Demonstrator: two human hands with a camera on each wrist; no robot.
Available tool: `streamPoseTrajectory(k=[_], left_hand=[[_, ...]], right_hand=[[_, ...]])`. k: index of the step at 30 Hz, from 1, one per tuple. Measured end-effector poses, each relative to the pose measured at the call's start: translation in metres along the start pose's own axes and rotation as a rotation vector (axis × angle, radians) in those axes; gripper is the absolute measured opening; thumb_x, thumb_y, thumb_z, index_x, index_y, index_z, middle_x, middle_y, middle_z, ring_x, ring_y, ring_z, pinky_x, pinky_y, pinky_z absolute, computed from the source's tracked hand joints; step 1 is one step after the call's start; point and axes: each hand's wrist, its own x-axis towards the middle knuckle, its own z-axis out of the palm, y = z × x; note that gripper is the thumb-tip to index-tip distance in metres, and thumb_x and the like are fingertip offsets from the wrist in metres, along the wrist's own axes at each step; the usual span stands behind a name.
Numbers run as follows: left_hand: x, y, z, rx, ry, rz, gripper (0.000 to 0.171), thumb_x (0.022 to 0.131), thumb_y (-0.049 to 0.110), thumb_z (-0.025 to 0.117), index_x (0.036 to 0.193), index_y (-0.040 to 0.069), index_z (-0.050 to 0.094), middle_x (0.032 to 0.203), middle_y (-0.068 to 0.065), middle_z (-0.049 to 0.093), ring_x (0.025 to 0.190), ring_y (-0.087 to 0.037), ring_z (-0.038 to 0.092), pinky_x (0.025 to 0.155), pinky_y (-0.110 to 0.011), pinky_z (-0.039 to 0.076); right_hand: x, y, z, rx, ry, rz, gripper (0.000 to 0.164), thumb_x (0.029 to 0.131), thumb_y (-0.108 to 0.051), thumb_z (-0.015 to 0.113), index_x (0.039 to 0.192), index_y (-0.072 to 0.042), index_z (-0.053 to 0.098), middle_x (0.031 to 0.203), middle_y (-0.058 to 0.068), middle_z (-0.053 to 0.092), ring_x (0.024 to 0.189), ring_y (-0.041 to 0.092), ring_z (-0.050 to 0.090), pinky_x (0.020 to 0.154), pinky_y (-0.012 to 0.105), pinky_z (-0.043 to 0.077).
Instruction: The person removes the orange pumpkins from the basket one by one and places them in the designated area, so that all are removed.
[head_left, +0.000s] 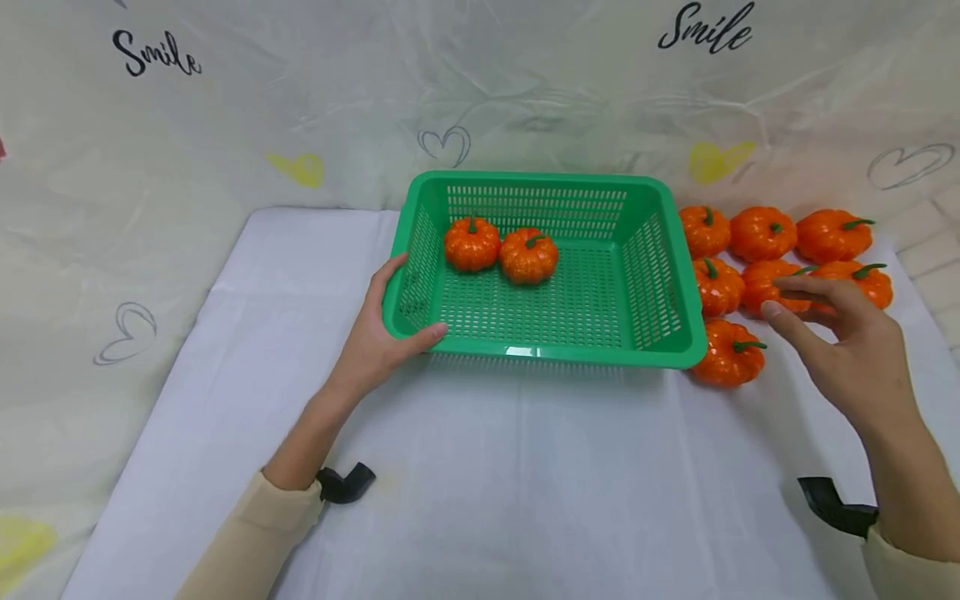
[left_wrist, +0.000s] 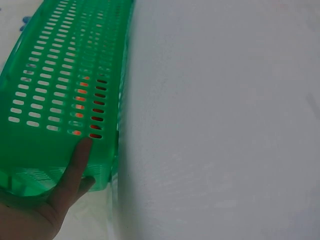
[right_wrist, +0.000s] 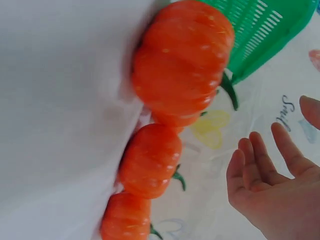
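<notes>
A green perforated plastic basket (head_left: 510, 354) sits towards the back of the table. My left hand (head_left: 382, 342) grips its near left corner, thumb at the front rim; in the left wrist view, fingers (left_wrist: 77, 162) lie against the outer wall. Two small orange pumpkins, one at the left (head_left: 471, 246) and one beside it (head_left: 529, 257), lie inside. My right hand (head_left: 862, 350) hovers over the pumpkins to the basket's right, fingers loosely bent, holding nothing. Nearest below it are a middle-row pumpkin (head_left: 761, 287) and its right-hand neighbour (head_left: 873, 287), both partly hidden by the hand.
Several more orange pumpkins with green stems stand in rows right of the basket, with a single front pumpkin (head_left: 726, 357) near its corner. A white cloth (head_left: 525, 483) covers the table. Behind rises a pale sheet (head_left: 337, 92) printed with hearts and "Smile".
</notes>
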Motion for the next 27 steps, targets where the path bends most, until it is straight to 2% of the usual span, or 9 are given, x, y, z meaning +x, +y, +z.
streamPoseTrajectory(k=[3,7,11,15,18,21,27], left_hand=[[-0.001,0.000,-0.001,-0.002,0.002,-0.003,0.097,0.087,0.042,0.082,0.162,0.044,0.020,0.172,0.007,0.019,0.155,-0.023,0.026,0.126,-0.061,0.029],[-0.001,-0.001,0.000,-0.004,-0.002,-0.004,0.098,0.087,0.042,0.082,0.162,0.044,0.020,0.173,0.008,0.019,0.156,-0.022,0.025,0.127,-0.061,0.027],[0.000,-0.001,0.001,0.001,-0.003,-0.001,0.098,0.086,0.043,0.082,0.162,0.044,0.020,0.172,0.008,0.019,0.156,-0.022,0.025,0.126,-0.062,0.026],[0.001,0.000,0.001,0.006,-0.002,0.008,0.097,0.086,0.044,0.082,0.162,0.044,0.020,0.172,0.007,0.019,0.156,-0.023,0.026,0.126,-0.062,0.028],[0.002,0.000,0.001,0.003,-0.006,0.010,0.098,0.086,0.044,0.082,0.162,0.044,0.020,0.173,0.007,0.019,0.155,-0.023,0.026,0.126,-0.062,0.028],[0.001,0.000,0.001,0.003,-0.008,0.005,0.098,0.086,0.044,0.082,0.162,0.044,0.020,0.173,0.007,0.019,0.156,-0.023,0.025,0.126,-0.062,0.028],[0.000,0.000,0.000,0.012,0.005,0.005,0.097,0.086,0.043,0.083,0.161,0.045,0.021,0.172,0.007,0.020,0.156,-0.022,0.026,0.126,-0.062,0.027]], right_hand=[[0.005,-0.011,0.001,0.051,0.021,-0.050,0.034,0.100,-0.020,0.070,0.134,-0.018,0.066,0.116,-0.034,0.054,0.106,-0.015,0.051,0.083,-0.002,0.036],[0.008,-0.025,0.004,0.133,0.029,-0.103,0.033,0.098,-0.012,0.072,0.130,-0.017,0.070,0.116,-0.029,0.061,0.104,-0.011,0.057,0.084,0.002,0.041],[0.014,-0.036,0.005,0.198,0.026,-0.148,0.031,0.097,-0.006,0.071,0.128,-0.007,0.070,0.116,-0.025,0.067,0.103,-0.006,0.062,0.082,0.002,0.046],[0.017,-0.047,0.007,0.254,-0.007,-0.155,0.031,0.097,-0.004,0.070,0.128,-0.008,0.070,0.120,-0.017,0.070,0.102,-0.003,0.065,0.077,0.004,0.052],[0.017,-0.054,0.010,0.256,-0.031,-0.161,0.032,0.098,-0.006,0.069,0.130,-0.010,0.070,0.120,-0.015,0.068,0.104,-0.002,0.063,0.075,0.004,0.052],[0.018,-0.062,0.016,0.259,-0.036,-0.188,0.031,0.098,-0.006,0.069,0.130,-0.006,0.069,0.117,-0.014,0.068,0.107,0.001,0.062,0.083,0.004,0.049],[0.023,-0.076,0.028,0.278,-0.064,-0.233,0.028,0.099,-0.008,0.069,0.126,-0.011,0.072,0.118,-0.010,0.068,0.113,0.004,0.061,0.094,0.009,0.045]])
